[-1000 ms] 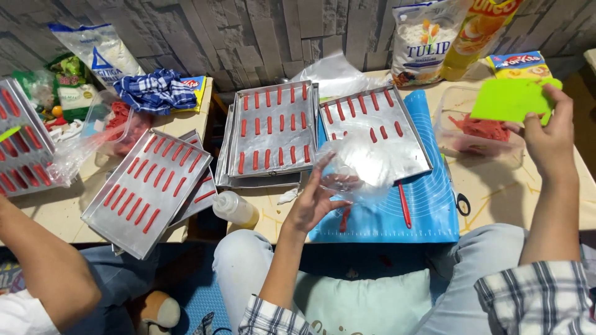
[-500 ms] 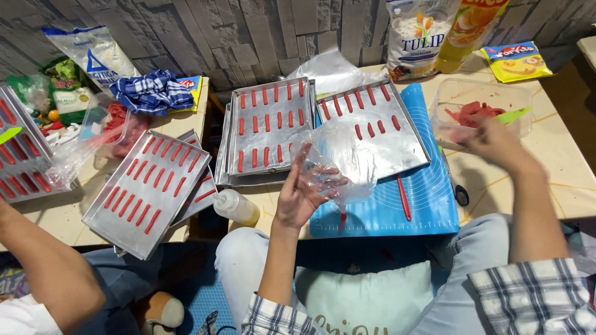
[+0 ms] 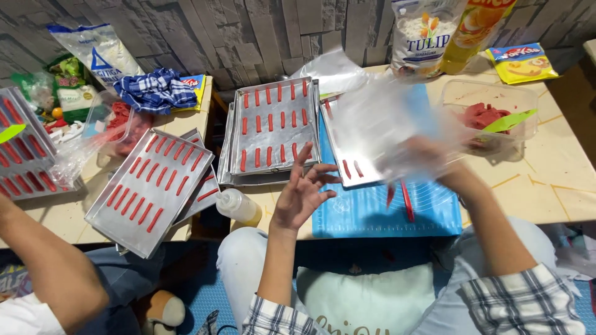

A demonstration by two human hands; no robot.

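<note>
Grey stone-pattern wall panels back a low cream table (image 3: 559, 186) crowded with baking gear. On its near edge lies a blue silicone mat (image 3: 372, 211), with a flat aluminium baking tray (image 3: 347, 149) resting across the mat's far side; a few short red dough strips show at the tray's near-left corner.

The person's right hand (image 3: 428, 158) hovers over this tray, blurred by motion, and has hold of a crumpled clear plastic bag (image 3: 385, 124) that billows above the tray and hides most of it; how tightly the fingers close on the bag cannot be told through the blur. The left hand (image 3: 304, 192) is raised at the mat's left edge, palm up, fingers spread wide and holding nothing, just left of the bag.

Behind the left hand sits a stack of aluminium trays (image 3: 273, 127) lined with rows of red strips. A small clear squeeze bottle with yellowish liquid (image 3: 239, 206) lies on its side at the table's near-left corner. Toward the right, a clear plastic tub of red dough (image 3: 490, 115) holds a green scraper (image 3: 509, 121).

On a separate table at the left, another tray of red strips (image 3: 149, 186) tilts over the edge, beside another person's bare arm (image 3: 43, 260).
</note>
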